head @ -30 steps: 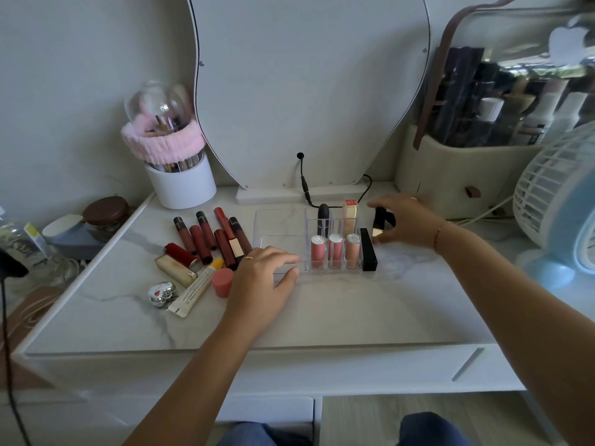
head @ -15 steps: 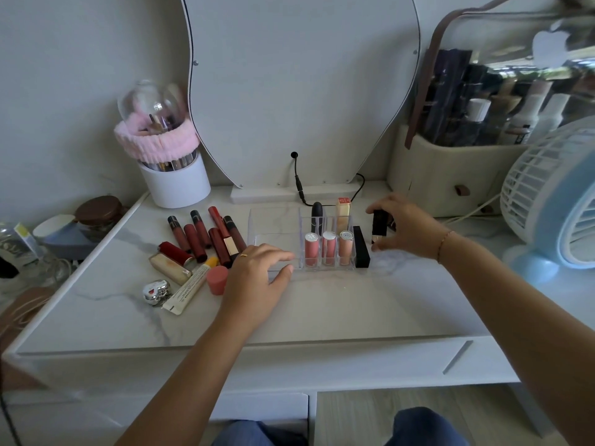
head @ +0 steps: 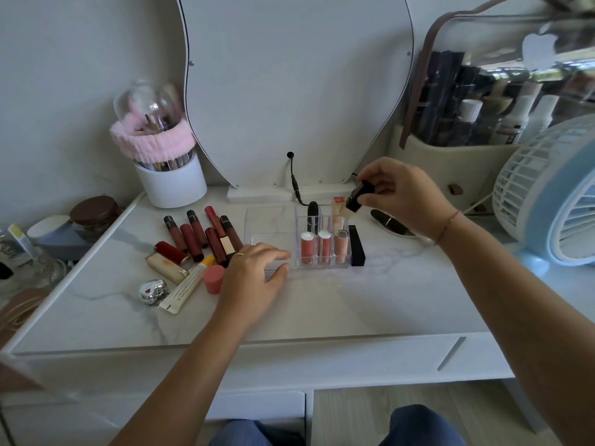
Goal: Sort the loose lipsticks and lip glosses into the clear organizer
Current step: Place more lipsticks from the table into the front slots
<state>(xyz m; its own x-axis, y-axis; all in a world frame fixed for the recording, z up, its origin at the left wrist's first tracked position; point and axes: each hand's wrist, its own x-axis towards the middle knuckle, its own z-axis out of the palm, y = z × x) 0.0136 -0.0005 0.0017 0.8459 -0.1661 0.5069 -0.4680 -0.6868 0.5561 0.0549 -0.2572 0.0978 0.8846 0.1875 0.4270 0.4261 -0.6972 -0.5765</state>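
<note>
The clear organizer (head: 273, 220) stands mid-table with three pink glosses (head: 324, 247) in its front right slots, and a black tube (head: 312, 214) and a pale lipstick (head: 338, 207) behind. My right hand (head: 402, 194) holds a black lipstick (head: 359, 196), tilted, above the organizer's back right corner. My left hand (head: 254, 278) rests flat on the table against the organizer's front left edge. Several loose dark red glosses and lipsticks (head: 203, 233) lie to the left. A black square lipstick (head: 356, 246) lies against the organizer's right side.
A white brush cup with a pink headband (head: 167, 175) stands back left. The mirror (head: 296, 85) and its cable (head: 294, 185) are behind the organizer. A cosmetics case (head: 467, 130) and a fan (head: 553, 194) crowd the right. Another black tube (head: 388, 222) lies under my right wrist.
My right hand has lifted the black lipstick off the table and tilted it above the organizer's back right corner. My left hand has stayed put.
</note>
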